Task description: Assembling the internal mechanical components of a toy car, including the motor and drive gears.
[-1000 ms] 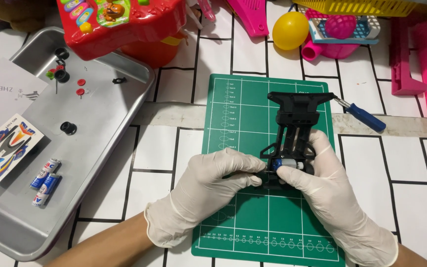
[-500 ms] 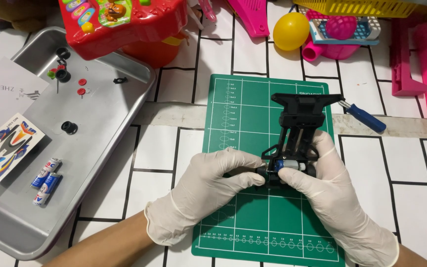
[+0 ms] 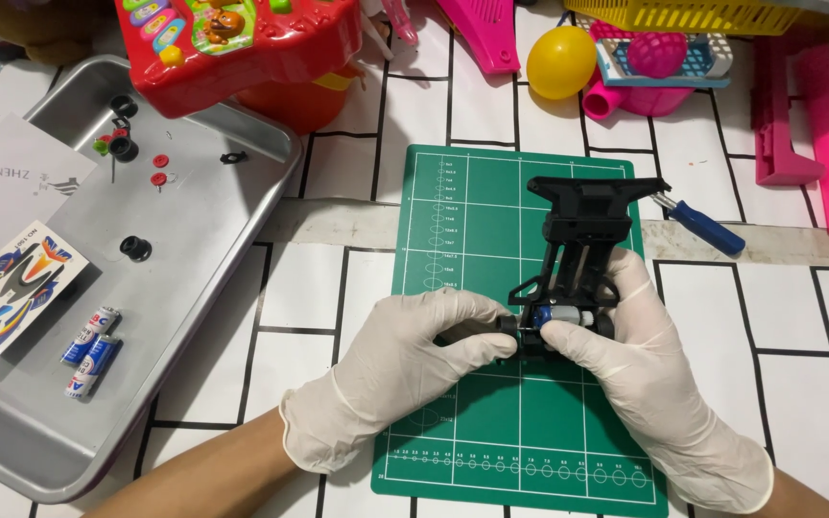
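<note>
Both of my hands wear white gloves and meet over a green cutting mat (image 3: pixel 472 240). A black toy car chassis (image 3: pixel 580 230) lies lengthwise on the mat. My right hand (image 3: pixel 650 379) grips the chassis at its near end, fingers around a small blue and silver motor (image 3: pixel 558 315). My left hand (image 3: pixel 405 369) pinches a small black wheel (image 3: pixel 501 331) against the chassis' left side, beside the motor. Which parts touch under my fingers is hidden.
A metal tray (image 3: pixel 203 249) at left holds small black wheels (image 3: pixel 133 247), red bits, two blue batteries (image 3: pixel 88 338), a sticker sheet (image 3: pixel 7 293) and a paper. A blue-handled screwdriver (image 3: pixel 702 223) lies right of the mat. Red, pink and yellow toys crowd the far edge.
The chassis and both hands have shifted very slightly; my grip looks the same.
</note>
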